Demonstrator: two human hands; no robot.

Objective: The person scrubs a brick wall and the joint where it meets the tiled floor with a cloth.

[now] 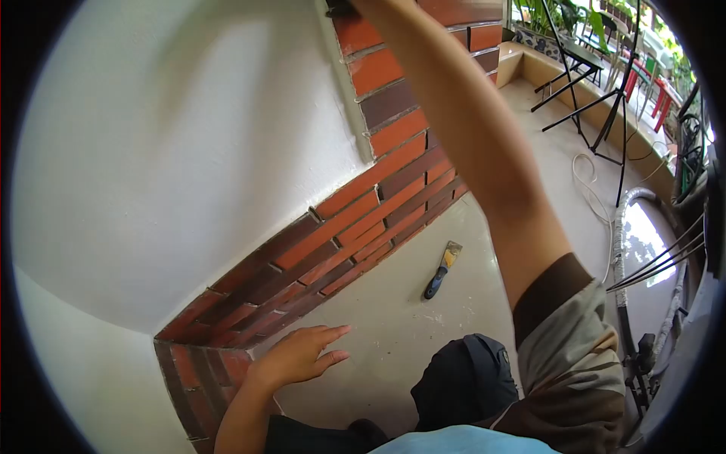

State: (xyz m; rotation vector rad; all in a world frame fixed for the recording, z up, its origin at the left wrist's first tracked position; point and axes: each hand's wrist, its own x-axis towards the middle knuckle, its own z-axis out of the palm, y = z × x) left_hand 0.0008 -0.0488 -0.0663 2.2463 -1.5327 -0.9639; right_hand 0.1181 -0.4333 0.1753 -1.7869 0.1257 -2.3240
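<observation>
My left hand [306, 354] hovers low in front of the brick-faced base of the wall, fingers stretched out and holding nothing. My right arm [484, 144] reaches up across the view to the top edge, along the brick column [389, 102]. The right hand itself is cut off by the top edge, so its fingers are hidden. Beside the wrist, a small dark thing [340, 7] shows at the column's upper left edge; I cannot make out what it is. A putty knife [442, 271] with a dark handle and a stained blade lies on the floor.
White wall [174, 151] stands above the brick band [318, 250]. Small crumbs dot the pale floor [393, 344]. To the right are a black metal stand [582, 98], a pale cord [594, 185] and a glass-topped frame [650, 234]. My knee [465, 378] is close below.
</observation>
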